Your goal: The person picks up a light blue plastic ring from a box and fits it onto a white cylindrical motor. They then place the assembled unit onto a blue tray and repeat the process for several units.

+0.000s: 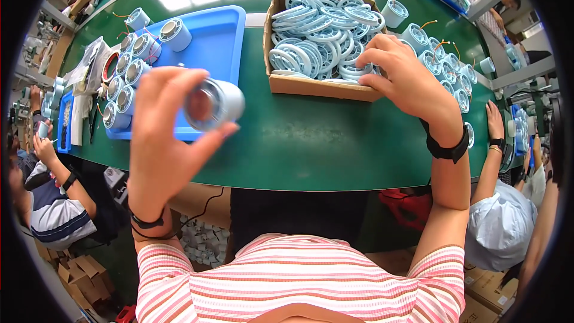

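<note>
Green and glossy, the worktop [281, 158] is stretching across the view, and at its far left a co-worker's hand [43, 149] is holding a small light-blue part. Just left of the large blue tray [221, 33], a clear plastic bag [89, 69] is lying on the worktop. Light-blue cups [175, 34] are standing and leaning together along the tray's left side, some trailing thin wires. In front of the tray, the left hand [160, 128] is gripping one light-blue cup [224, 104] between thumb and fingers, raised and tilted so that its coppery inside is showing. To its right, a cardboard box [323, 88] is holding a heap of pale-blue rings [326, 30]. At the box's front right corner, the right hand [397, 72] is reaching over the edge with bent fingers among the rings; whether it is gripping one, I cannot tell. Farther right, more wired cups [429, 60] are standing close together, and another co-worker's hand [494, 122] is resting near the worktop's edge.
</note>
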The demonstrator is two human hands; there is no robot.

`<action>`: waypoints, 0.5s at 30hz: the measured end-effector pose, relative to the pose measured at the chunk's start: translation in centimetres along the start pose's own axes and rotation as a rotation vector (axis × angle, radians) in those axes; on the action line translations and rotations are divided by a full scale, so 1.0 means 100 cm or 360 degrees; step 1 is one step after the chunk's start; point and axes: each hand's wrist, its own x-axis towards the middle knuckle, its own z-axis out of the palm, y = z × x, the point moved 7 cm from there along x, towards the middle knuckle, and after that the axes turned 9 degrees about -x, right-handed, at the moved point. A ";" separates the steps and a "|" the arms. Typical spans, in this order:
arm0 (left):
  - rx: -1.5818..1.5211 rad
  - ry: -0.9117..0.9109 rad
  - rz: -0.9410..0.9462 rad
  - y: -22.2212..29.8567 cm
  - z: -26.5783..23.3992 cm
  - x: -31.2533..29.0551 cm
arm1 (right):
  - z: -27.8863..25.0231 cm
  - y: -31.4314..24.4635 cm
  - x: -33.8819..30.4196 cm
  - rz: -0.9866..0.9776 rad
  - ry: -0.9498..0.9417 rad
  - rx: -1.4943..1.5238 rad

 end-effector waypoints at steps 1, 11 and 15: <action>-0.0164 -0.0086 0.0086 0.015 0.011 -0.001 | 0.000 0.003 -0.002 0.0062 -0.0073 0.0078; -0.0349 -0.0515 -0.0047 0.042 0.108 -0.020 | -0.032 0.012 -0.016 0.0234 -0.0104 0.0611; -0.0522 -0.0705 -0.0217 0.030 0.106 -0.024 | -0.038 -0.042 -0.057 0.0081 0.0188 0.0423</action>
